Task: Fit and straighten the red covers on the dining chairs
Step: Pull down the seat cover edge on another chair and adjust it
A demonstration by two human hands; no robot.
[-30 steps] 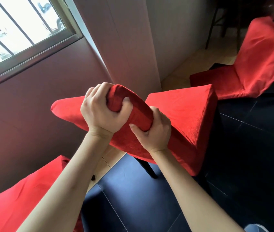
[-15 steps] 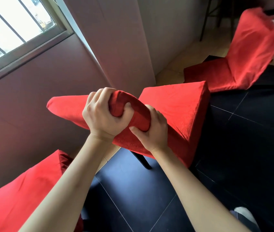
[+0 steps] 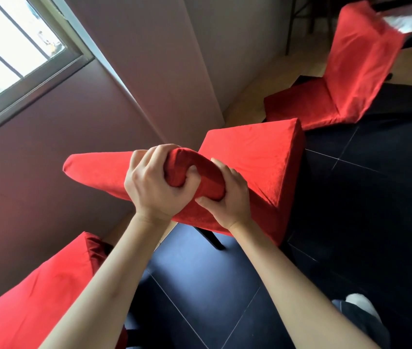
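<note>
The fingers (image 3: pixel 149 157) of the left hand (image 3: pixel 153 183) curl over the top corner of the red cover (image 3: pixel 250 157) on the middle chair, thumb pressed into a bunched fold of cloth. At its 3 o'clock, touching it, the right hand (image 3: pixel 227 197) pinches the same rolled edge, fingers wrapped behind and thumb in front. The cover stretches over the chair back and seat at the centre. A second covered chair (image 3: pixel 346 71) stands at 1 o'clock, a third (image 3: pixel 48 293) at 7 o'clock. A barred window (image 3: pixel 11 51) sits at 10 o'clock, above dark floor tiles (image 3: pixel 199 285).
</note>
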